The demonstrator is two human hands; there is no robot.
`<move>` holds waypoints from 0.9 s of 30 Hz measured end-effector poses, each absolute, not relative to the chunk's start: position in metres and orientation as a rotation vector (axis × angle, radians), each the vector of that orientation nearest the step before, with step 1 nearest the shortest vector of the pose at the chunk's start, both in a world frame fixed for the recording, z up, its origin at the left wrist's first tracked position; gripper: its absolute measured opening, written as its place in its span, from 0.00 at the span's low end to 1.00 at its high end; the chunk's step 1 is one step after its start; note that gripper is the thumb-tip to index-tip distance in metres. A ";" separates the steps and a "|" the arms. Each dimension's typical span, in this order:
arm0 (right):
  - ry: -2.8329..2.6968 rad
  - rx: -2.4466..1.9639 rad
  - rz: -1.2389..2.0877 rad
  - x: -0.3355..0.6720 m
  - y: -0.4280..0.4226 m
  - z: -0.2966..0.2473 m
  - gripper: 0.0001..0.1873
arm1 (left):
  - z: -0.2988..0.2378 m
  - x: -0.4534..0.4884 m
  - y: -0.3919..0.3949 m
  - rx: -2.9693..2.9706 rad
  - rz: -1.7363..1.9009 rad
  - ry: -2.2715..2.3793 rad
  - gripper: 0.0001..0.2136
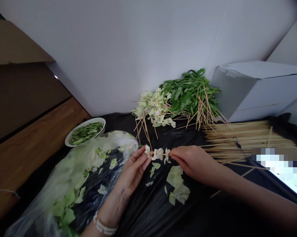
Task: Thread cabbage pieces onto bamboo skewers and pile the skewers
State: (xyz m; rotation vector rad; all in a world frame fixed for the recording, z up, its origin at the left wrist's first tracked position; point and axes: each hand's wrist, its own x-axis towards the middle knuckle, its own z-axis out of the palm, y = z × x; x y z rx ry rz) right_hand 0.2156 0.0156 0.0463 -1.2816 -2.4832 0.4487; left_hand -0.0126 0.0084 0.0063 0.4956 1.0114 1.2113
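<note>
Skewer [164,154] lies between the hands, long axis roughly crosswise. Right hand [188,160] pinches its right end; left hand [135,169] pinches a cabbage piece [147,151] at the other end, in line. Can't tell if that piece is pierced. Two threaded pieces [158,154] between. Bare sticks [239,136] lie beyond, right-hand side.

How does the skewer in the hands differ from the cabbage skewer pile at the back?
The held skewer is one stick between left hand and right hand; the skewer pile has many. The held skewer is raised; the skewer pile rests on the black sheet. The held skewer's leaf pieces sit apart; the skewer pile's are bunched. Both show pale leaf and thin sticks.
</note>
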 end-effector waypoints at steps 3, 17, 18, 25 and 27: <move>-2.498 -1.277 0.440 0.215 0.016 0.046 0.13 | 0.005 -0.012 0.008 0.463 1.201 1.030 0.12; -2.497 -1.282 0.426 0.216 0.014 0.048 0.13 | 0.002 -0.010 0.008 0.662 1.314 1.216 0.18; -2.492 -1.278 0.430 0.216 0.014 0.048 0.13 | 0.001 -0.010 0.008 0.644 1.331 1.223 0.18; -2.497 -1.261 0.432 0.215 0.014 0.044 0.13 | 0.000 -0.009 0.010 0.573 1.401 1.130 0.17; -2.499 -1.269 0.432 0.215 0.014 0.044 0.14 | 0.000 -0.008 0.009 0.584 1.403 1.116 0.17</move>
